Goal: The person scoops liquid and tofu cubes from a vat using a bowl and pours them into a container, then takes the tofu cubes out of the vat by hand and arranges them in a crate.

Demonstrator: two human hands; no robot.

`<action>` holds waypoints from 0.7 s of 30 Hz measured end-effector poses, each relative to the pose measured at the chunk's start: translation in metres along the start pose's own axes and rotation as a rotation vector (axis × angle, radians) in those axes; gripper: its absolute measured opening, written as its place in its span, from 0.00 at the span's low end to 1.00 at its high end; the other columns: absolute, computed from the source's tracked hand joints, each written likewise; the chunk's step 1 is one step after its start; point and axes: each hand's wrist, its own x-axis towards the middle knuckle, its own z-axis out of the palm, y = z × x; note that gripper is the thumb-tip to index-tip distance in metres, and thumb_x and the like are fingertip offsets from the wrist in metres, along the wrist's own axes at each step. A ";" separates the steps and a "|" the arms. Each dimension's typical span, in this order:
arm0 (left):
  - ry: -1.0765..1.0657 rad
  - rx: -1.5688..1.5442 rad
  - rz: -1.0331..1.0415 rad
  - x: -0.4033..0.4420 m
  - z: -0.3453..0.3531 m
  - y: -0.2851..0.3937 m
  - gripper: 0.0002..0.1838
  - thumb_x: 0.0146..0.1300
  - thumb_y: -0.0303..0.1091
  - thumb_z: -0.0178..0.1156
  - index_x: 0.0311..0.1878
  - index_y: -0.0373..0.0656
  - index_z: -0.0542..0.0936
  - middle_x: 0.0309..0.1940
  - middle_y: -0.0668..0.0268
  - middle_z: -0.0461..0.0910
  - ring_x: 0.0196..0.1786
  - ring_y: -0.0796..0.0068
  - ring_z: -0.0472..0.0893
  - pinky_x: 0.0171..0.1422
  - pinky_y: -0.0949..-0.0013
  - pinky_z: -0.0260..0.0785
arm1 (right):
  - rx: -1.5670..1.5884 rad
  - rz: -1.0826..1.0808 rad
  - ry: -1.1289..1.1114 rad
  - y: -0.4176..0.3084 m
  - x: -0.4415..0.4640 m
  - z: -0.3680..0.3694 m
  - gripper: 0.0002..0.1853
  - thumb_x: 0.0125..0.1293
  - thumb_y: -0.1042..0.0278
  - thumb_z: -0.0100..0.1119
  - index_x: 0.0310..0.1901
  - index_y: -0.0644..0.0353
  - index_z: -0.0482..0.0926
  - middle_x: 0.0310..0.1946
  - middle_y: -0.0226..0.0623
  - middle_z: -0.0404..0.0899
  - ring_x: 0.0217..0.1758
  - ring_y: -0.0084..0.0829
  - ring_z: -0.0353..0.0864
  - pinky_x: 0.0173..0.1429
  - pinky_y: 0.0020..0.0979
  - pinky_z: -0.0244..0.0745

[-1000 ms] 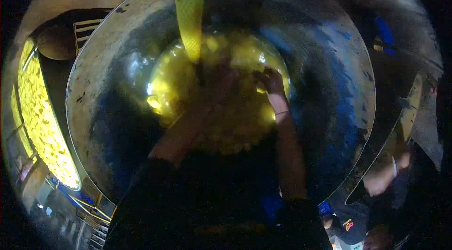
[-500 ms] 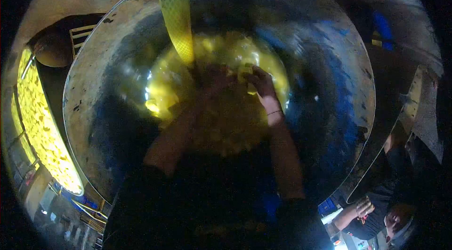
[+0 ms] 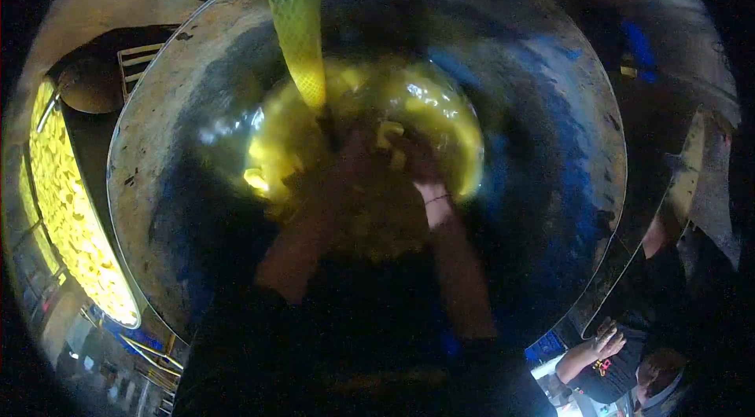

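Observation:
A big round pan (image 3: pixel 141 118) fills the middle of the view, with yellow pieces (image 3: pixel 263 157) in liquid at its bottom. Over these pieces, near the centre, is my left hand (image 3: pixel 355 148), dark and blurred, so its fingers cannot be made out. My right hand (image 3: pixel 417 157) is just right of it, also in shadow, beside pale yellow pieces (image 3: pixel 389 135); whether it grips any is unclear. A yellow mesh-covered tube (image 3: pixel 297 32) hangs down into the pan above my left hand.
At the left stands a long tray of bright yellow pieces (image 3: pixel 75 220), with a slatted rack (image 3: pixel 138 63) near its top. Another person (image 3: pixel 609 362) is at the lower right, one hand raised. A second curved rim (image 3: pixel 641 260) lies right of the pan.
My right hand has moved left and down, closer to my left hand. The mesh tube has shifted left in view. The other person at the lower right has come into clearer view.

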 end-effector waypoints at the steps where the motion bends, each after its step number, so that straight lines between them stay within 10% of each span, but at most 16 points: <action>1: -0.046 -0.234 -0.047 0.014 -0.014 -0.013 0.23 0.67 0.45 0.55 0.59 0.41 0.71 0.46 0.61 0.77 0.45 0.64 0.77 0.48 0.61 0.73 | -0.227 -0.349 -0.086 0.001 -0.001 0.001 0.18 0.63 0.69 0.61 0.54 0.58 0.77 0.59 0.36 0.74 0.64 0.31 0.71 0.66 0.35 0.66; 3: -0.095 -0.471 -0.087 0.006 -0.009 -0.008 0.23 0.68 0.47 0.54 0.58 0.40 0.72 0.43 0.62 0.78 0.42 0.64 0.77 0.45 0.61 0.74 | -0.459 -0.702 -0.179 -0.011 -0.005 0.006 0.15 0.63 0.68 0.62 0.52 0.57 0.78 0.59 0.37 0.74 0.64 0.31 0.70 0.66 0.36 0.65; 5: -0.075 -0.476 -0.053 -0.009 0.001 -0.003 0.24 0.67 0.47 0.54 0.58 0.40 0.72 0.43 0.61 0.78 0.42 0.63 0.78 0.46 0.60 0.74 | -0.298 -0.262 -0.143 -0.027 -0.008 0.005 0.16 0.62 0.66 0.64 0.51 0.56 0.78 0.58 0.38 0.73 0.62 0.33 0.72 0.64 0.36 0.67; 11: 0.058 -0.402 0.115 0.011 -0.008 -0.043 0.25 0.66 0.48 0.56 0.59 0.40 0.72 0.45 0.60 0.78 0.44 0.62 0.78 0.49 0.59 0.73 | -0.844 -0.517 0.034 -0.025 -0.011 0.032 0.24 0.60 0.63 0.67 0.56 0.59 0.73 0.50 0.39 0.78 0.52 0.35 0.78 0.57 0.33 0.73; 15: 0.115 -0.392 0.183 0.018 -0.009 -0.062 0.26 0.65 0.48 0.57 0.59 0.40 0.72 0.46 0.59 0.78 0.45 0.61 0.78 0.50 0.58 0.73 | -0.617 -0.456 -0.059 -0.023 -0.011 0.039 0.24 0.60 0.61 0.67 0.55 0.62 0.73 0.49 0.43 0.78 0.55 0.39 0.76 0.60 0.36 0.71; 17: 0.136 -0.396 0.208 0.018 -0.008 -0.068 0.26 0.64 0.48 0.57 0.59 0.39 0.72 0.46 0.59 0.78 0.46 0.61 0.78 0.51 0.58 0.73 | -1.026 -0.911 0.239 -0.015 -0.008 0.050 0.22 0.62 0.58 0.62 0.54 0.63 0.73 0.47 0.46 0.77 0.56 0.40 0.75 0.61 0.41 0.70; 21: 0.162 -0.382 0.246 0.016 -0.020 -0.078 0.27 0.63 0.49 0.58 0.59 0.39 0.72 0.47 0.58 0.77 0.47 0.60 0.78 0.53 0.57 0.73 | -1.595 -0.795 0.124 0.009 0.051 0.050 0.20 0.65 0.58 0.56 0.53 0.62 0.74 0.47 0.47 0.77 0.54 0.42 0.75 0.59 0.43 0.70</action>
